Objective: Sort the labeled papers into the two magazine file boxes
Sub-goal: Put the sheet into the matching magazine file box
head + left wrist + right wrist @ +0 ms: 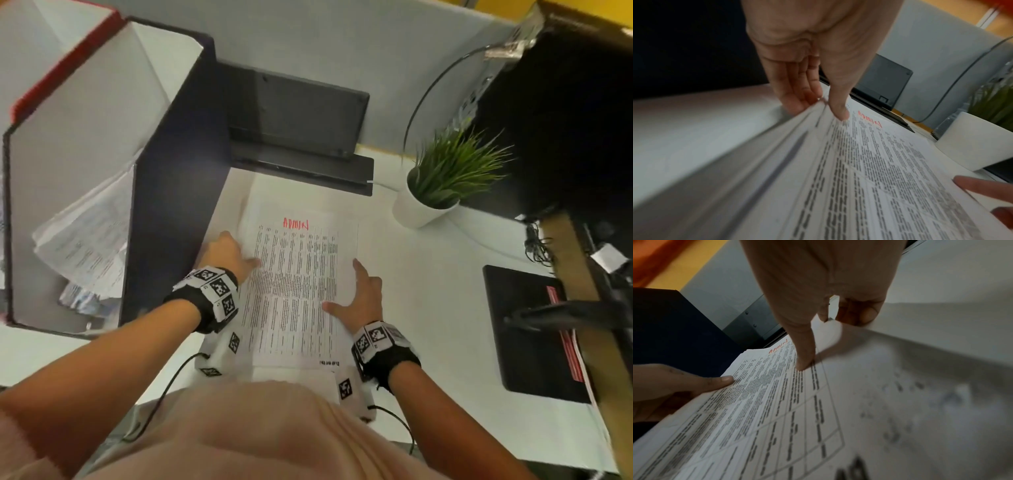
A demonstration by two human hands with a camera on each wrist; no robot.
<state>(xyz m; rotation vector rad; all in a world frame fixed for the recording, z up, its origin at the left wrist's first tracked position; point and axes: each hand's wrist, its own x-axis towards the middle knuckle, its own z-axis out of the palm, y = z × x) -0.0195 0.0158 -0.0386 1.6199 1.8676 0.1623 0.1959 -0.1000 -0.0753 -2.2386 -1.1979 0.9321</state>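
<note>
The paper stack point(294, 291) lies on the white desk point(445, 308) straight in front of the person, its far end close to a dark device point(301, 116) at the back of the desk. The top sheet point(890, 170) is a printed table with "ADMIN" handwritten in red near its far edge.

The left hand point(227, 255) is at the stack's left edge. In the left wrist view its thumb presses on top of the sheets while its fingers point(797, 91) are tucked under the lifted edge, so it pinches several sheets together.

The right hand point(363, 298) is at the stack's right edge. In the right wrist view the thumb lies on the printed side and the other fingers curl beneath the raised edge, so it too pinches the paper.

To the left stands a dark magazine file box point(164, 178) with a grey interior, holding loose printed papers point(85, 240) slumped at its bottom. A second box with a red rim point(65, 58) shows behind it at the far left.

To the right of the stack, a green plant in a white pot point(424, 209) stands on the desk.
</note>
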